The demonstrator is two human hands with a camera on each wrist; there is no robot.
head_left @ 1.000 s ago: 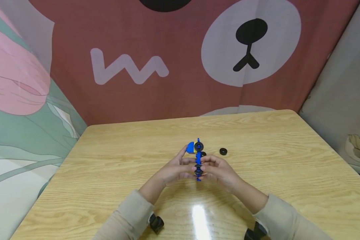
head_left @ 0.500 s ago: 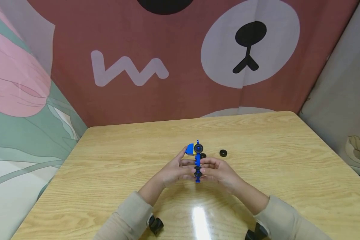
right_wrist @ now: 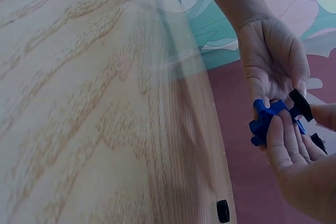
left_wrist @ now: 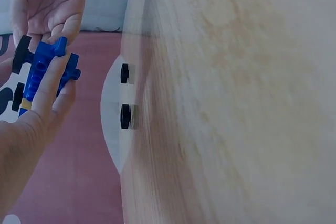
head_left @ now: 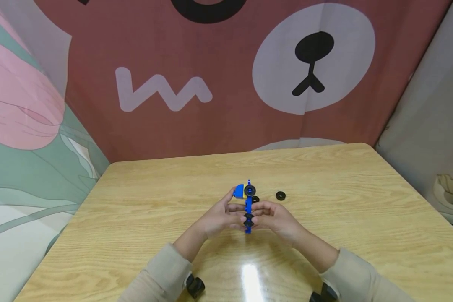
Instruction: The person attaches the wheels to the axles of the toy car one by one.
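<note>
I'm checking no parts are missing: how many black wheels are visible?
4: a far wheel and a near wheel on the blue toy, plus a left loose wheel and a right loose wheel on the table. No others show.

Wood-grain table [head_left: 136,201] with a bright reflection [head_left: 252,283]; reddish cartoon backdrop [head_left: 196,130] behind; floral wall [head_left: 26,167] at left.

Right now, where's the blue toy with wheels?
In the head view's lower middle, the blue toy is held between the left hand and right hand, near two loose black rings.
</note>
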